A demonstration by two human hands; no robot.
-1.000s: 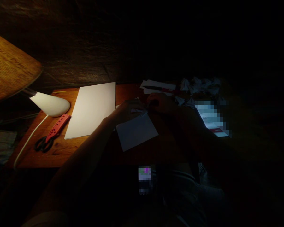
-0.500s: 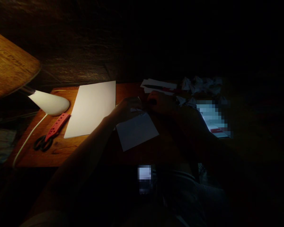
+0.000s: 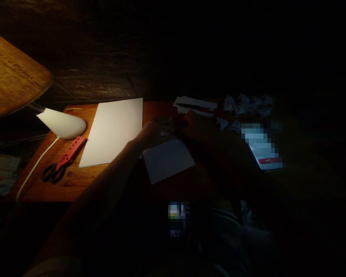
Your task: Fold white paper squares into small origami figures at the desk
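In dim lamp light my left hand (image 3: 157, 132) and my right hand (image 3: 196, 125) meet at the far edge of a small white sheet of paper (image 3: 168, 159) lying on the wooden table (image 3: 75, 181). The fingers of both hands are curled and pinched on that far edge, where the paper looks folded over. The rest of the small sheet lies flat towards me. A larger white sheet (image 3: 113, 130) lies just left of my left hand.
A white lamp base (image 3: 63, 124) with a cord stands at the table's left, with red-handled scissors (image 3: 62, 159) beside it. Crumpled paper scraps (image 3: 246, 105) and flat papers (image 3: 194, 104) lie at the back right. A lit screen (image 3: 262, 146) glows right.
Both hands have shifted slightly away from me along the sheet's far edge. The paper has barely moved.
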